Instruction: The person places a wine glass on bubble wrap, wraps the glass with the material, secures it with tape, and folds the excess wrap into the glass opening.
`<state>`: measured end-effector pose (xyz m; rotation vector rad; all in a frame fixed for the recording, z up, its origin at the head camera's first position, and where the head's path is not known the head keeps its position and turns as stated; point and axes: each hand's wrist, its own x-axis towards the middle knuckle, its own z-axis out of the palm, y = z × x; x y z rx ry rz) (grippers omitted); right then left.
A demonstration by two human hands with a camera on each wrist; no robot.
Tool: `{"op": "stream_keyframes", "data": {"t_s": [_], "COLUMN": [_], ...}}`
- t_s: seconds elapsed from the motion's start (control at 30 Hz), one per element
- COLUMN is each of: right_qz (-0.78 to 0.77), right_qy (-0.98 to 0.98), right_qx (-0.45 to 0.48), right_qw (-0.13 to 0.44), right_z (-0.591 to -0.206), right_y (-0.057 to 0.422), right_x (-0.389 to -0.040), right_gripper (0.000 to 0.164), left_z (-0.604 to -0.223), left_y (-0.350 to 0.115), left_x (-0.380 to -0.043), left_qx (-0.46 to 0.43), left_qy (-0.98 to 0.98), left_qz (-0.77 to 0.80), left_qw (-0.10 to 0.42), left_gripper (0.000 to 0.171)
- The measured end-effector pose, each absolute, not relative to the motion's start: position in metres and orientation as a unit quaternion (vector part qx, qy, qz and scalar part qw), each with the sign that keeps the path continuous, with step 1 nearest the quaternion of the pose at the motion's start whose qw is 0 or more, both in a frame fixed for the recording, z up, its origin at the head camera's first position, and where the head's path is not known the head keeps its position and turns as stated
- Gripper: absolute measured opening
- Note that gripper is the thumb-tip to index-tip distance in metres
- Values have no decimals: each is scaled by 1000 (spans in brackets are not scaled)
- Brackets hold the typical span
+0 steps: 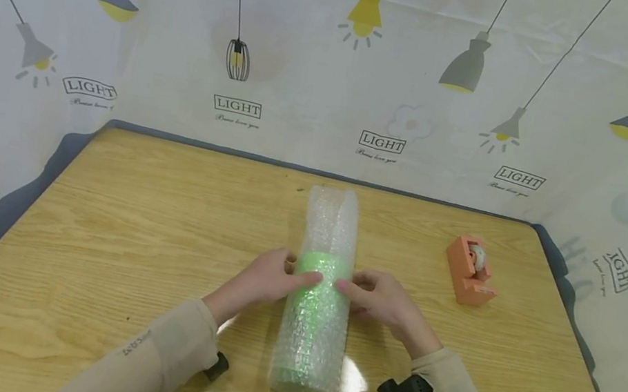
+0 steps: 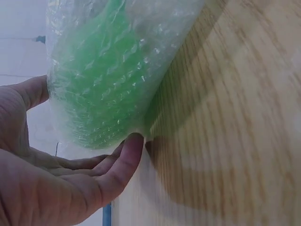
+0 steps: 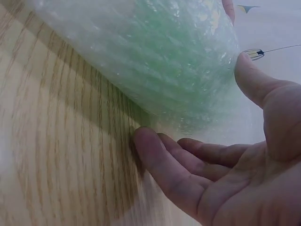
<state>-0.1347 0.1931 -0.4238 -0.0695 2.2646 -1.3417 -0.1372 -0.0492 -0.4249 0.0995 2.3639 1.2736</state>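
A green cylinder (image 1: 307, 314) lies rolled in clear bubble wrap (image 1: 332, 220) on the table, its long side pointing away from me. Beyond the green part, the wrap runs on as a flattened sleeve. My left hand (image 1: 271, 277) grips the roll from the left, thumb on top and fingers low along its side. From the right, my right hand (image 1: 386, 301) holds it the same way, its thumb facing the other. In the left wrist view the curled fingers (image 2: 127, 162) meet the wrap near the tabletop. The right wrist view has the fingertips (image 3: 149, 141) close under the wrap's lower edge.
An orange tape dispenser (image 1: 469, 272) with a roll of tape stands at the right on the wood-grain table (image 1: 160, 211). A pale curtain (image 1: 306, 96) printed with lamps surrounds the table at the back and sides.
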Motion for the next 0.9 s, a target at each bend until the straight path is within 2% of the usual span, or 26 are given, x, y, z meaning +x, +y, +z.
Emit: {"op": "stream_keyframes", "data": {"t_s": [0.23, 0.43, 0.9], "right_qz": [-526, -531, -544], "right_qy": [810, 813, 827], "right_qx": [-30, -37, -62], "right_qw": [259, 235, 130], "right_z": [-427, -424, -409], "right_y": [192, 190, 183], "right_x": [-136, -138, -141], "right_gripper": [61, 61, 58], "left_z": [-426, -426, -407], "left_y": [-52, -53, -54], "left_x": [-139, -141, -150], "left_qx": [51, 61, 90], "left_qy": [846, 843, 824], "left_qz": [477, 485, 538], "left_qw": [234, 225, 156], "left_gripper": [83, 83, 68]}}
